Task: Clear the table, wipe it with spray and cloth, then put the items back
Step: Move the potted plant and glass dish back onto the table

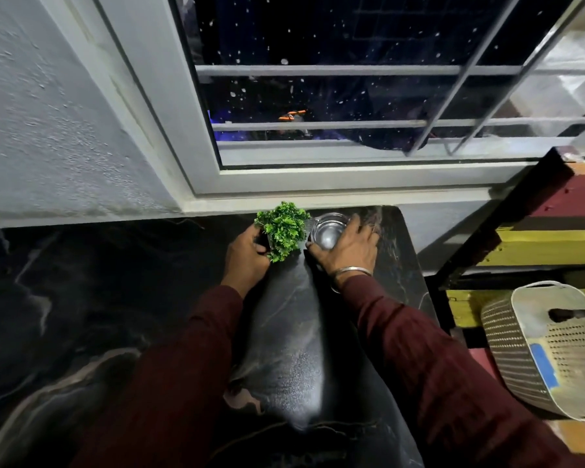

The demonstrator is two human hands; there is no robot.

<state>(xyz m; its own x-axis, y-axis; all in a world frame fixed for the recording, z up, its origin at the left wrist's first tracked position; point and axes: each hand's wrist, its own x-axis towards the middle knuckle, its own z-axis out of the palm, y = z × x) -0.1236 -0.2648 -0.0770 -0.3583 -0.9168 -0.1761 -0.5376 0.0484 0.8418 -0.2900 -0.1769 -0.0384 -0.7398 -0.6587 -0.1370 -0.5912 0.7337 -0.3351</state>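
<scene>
Hands on plant and glass at the far table edge

Table status: your two hands grip two items side by side near the far edge, just below the window.

1. Left hand. Your left hand is curled around the dark pot of the plant. The thumb and fingers wrap the pot's left side. The green leaves spread to the right of your knuckles and hide most of the pot. You cannot tell from this view whether the pot rests on the table or is lifted clear of it.

2. Right hand. Your right hand grasps the glass from its right side. The thumb lies along the near rim and the fingers curve around the far side. The glass stands upright with its mouth open to the camera. A bangle sits on this wrist, at the cuff of the dark red sleeve.

3. Item spacing. The plant is just left of your right hand, and the glass is just right of your left hand. Leaves and glass rim appear to touch or nearly touch.

4. Surroundings. The dark marbled table shows a glossy sheen between your forearms. A perforated basket stands off the table, well to the right of your right forearm.
</scene>
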